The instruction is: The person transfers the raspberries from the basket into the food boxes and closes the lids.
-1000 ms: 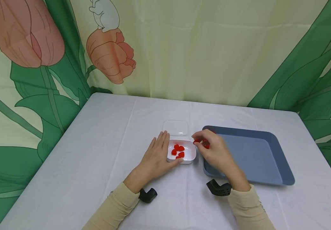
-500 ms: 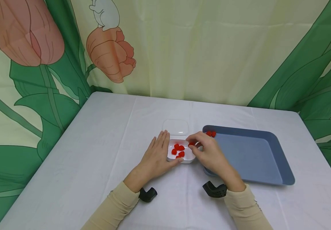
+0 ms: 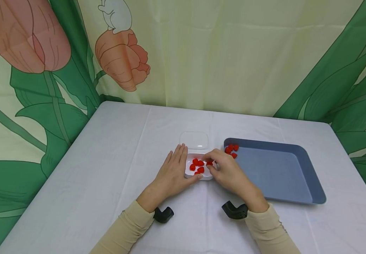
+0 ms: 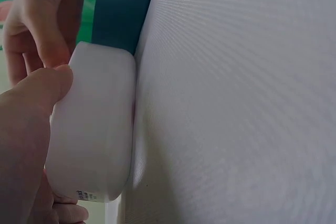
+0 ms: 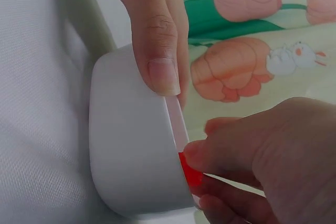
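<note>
A small white box (image 3: 189, 172) with several small red pieces (image 3: 192, 167) inside sits on the table. My left hand (image 3: 171, 174) lies along the box's left side with fingers straight. Its thumb (image 4: 39, 85) rests on the front rim. At the box's right end, my right hand (image 3: 228, 173) pinches a red piece (image 5: 191, 174) between thumb and fingertips, low at the rim. The exact kind of these pieces is too small to make out. In the head view, the right fingers partly cover that end of the box.
A blue-grey tray (image 3: 278, 173) stands to the right, with several red pieces (image 3: 231, 147) in its far left corner. Behind the box lies a clear lid (image 3: 193, 140). A white cloth covers the table (image 3: 132, 141), and a printed curtain (image 3: 217, 63) hangs behind.
My right hand has moved left from the tray's edge into the box's right end, carrying a red piece. More of the tray's pieces now show. My left hand has stayed in place.
</note>
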### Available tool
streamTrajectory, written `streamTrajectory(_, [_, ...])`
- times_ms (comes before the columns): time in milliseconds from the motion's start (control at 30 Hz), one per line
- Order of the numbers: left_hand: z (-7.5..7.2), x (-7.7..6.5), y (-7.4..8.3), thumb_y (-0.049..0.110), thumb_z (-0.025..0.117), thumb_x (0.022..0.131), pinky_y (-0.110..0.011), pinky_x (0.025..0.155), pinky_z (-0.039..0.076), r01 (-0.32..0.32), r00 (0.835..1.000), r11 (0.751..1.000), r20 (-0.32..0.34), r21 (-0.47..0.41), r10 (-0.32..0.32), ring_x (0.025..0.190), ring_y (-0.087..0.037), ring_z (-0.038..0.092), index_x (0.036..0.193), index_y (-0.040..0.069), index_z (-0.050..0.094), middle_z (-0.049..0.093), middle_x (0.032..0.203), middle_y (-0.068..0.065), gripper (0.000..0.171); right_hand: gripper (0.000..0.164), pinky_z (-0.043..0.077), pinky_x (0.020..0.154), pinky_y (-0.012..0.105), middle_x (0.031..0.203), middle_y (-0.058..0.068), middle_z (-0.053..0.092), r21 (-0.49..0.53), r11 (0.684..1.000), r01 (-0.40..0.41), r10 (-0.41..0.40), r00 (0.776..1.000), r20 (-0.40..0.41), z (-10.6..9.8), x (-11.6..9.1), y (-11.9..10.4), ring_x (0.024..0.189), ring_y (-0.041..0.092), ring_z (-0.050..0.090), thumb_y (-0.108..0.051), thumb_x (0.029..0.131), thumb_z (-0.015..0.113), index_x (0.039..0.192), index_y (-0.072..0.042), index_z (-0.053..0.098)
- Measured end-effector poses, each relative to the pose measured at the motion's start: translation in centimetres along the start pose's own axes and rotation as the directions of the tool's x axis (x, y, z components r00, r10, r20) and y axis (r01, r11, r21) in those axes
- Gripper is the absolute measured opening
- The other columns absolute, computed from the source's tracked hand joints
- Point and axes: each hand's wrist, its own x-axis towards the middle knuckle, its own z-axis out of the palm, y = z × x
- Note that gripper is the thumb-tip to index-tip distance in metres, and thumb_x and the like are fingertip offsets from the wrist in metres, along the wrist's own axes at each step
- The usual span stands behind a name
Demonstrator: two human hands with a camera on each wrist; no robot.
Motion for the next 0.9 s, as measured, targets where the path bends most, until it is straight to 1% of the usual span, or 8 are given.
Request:
streamTrajectory(167, [0.0,0.0,0.0,0.066,0.057,0.088,-0.051,0.124,0.020,-0.001,1.000,1.000,0.004,0.000,0.001,0.154,-0.029,0.017,0.157,0.000,0.019,0.021,0.165,-0.015,0.102,0.029,0.058,0.084,0.038,0.103,0.006,0.072,-0.034,0.999,0.004,-0.004,1.000,0.010,0.1,0.0,-0.2,0.095,0.019,0.066,0.004,0.081,0.075,0.109,-0.005,0.071])
streamTrajectory(300, [0.0,0.0,0.0,0.066,0.057,0.088,-0.051,0.124,0.020,-0.003,1.000,1.000,0.001,-0.001,0.003,0.154,-0.029,0.017,0.156,0.000,0.019,0.021,0.165,-0.015,0.103,0.031,0.059,0.080,0.036,0.104,0.006,0.071,-0.017,1.000,-0.014,0.014,1.000,0.005,-0.2,0.0,-0.4,0.092,0.018,0.064,0.004,0.081,0.075,0.110,-0.005,0.070])
streamTrajectory(433, [0.0,0.0,0.0,0.068,0.056,0.088,-0.050,0.124,0.019,0.004,1.000,1.000,0.009,-0.001,-0.004,0.155,-0.029,0.016,0.157,0.000,0.019,0.021,0.165,-0.015,0.104,0.029,0.060,0.076,0.039,0.103,0.007,0.071,0.024,1.000,0.007,-0.006,0.999,-0.040,-0.6,0.0,-0.4,0.089,0.019,0.064,0.007,0.081,0.073,0.108,-0.004,0.070])
streamTrajectory(533, [0.0,0.0,0.0,0.068,0.056,0.088,-0.049,0.125,0.018,0.007,1.000,1.000,0.014,0.002,-0.007,0.155,-0.028,0.016,0.157,0.000,0.018,0.021,0.165,-0.015,0.104,0.026,0.060,0.075,0.041,0.101,0.009,0.071,0.044,0.999,0.026,-0.022,0.996,-0.087,-0.9,0.0,-0.1,0.090,0.021,0.066,0.010,0.082,0.071,0.105,-0.002,0.070])
streamTrajectory(600, [0.1,0.0,0.0,0.067,0.057,0.088,-0.050,0.124,0.019,0.002,1.000,1.000,0.008,-0.001,-0.002,0.154,-0.029,0.017,0.157,0.000,0.020,0.022,0.165,-0.015,0.103,0.025,0.060,0.073,0.040,0.100,0.009,0.070,0.046,0.999,0.014,-0.008,0.994,-0.113,-1.2,-0.1,0.1,0.090,0.021,0.066,0.010,0.082,0.070,0.105,-0.001,0.070])
streamTrajectory(733, [0.2,0.0,0.0,0.067,0.057,0.088,-0.050,0.124,0.019,0.001,1.000,1.000,0.007,0.002,-0.001,0.154,-0.029,0.018,0.156,0.000,0.020,0.023,0.164,-0.016,0.103,0.023,0.059,0.071,0.035,0.099,0.008,0.070,0.039,0.998,-0.048,0.053,0.987,-0.151,-1.8,-0.2,0.5,0.088,0.019,0.064,0.007,0.084,0.070,0.105,-0.002,0.070])
streamTrajectory(833, [0.1,0.0,0.0,0.067,0.056,0.088,-0.049,0.125,0.018,0.006,1.000,1.000,0.017,0.005,-0.006,0.155,-0.028,0.016,0.157,0.001,0.018,0.021,0.165,-0.015,0.103,0.023,0.058,0.071,0.034,0.099,0.007,0.069,0.026,0.996,-0.081,0.084,0.982,-0.170,-2.3,-0.3,0.8,0.086,0.018,0.063,0.006,0.085,0.069,0.107,-0.004,0.070])
streamTrajectory(900, [0.1,0.0,0.0,0.067,0.055,0.088,-0.048,0.125,0.017,0.011,1.000,1.000,0.023,0.002,-0.011,0.155,-0.028,0.015,0.157,0.001,0.017,0.020,0.165,-0.014,0.103,0.023,0.057,0.071,0.029,0.099,0.007,0.069,0.024,0.995,-0.095,0.097,0.978,-0.183,-2.5,-0.4,1.0,0.085,0.017,0.062,0.005,0.086,0.068,0.107,-0.005,0.070])
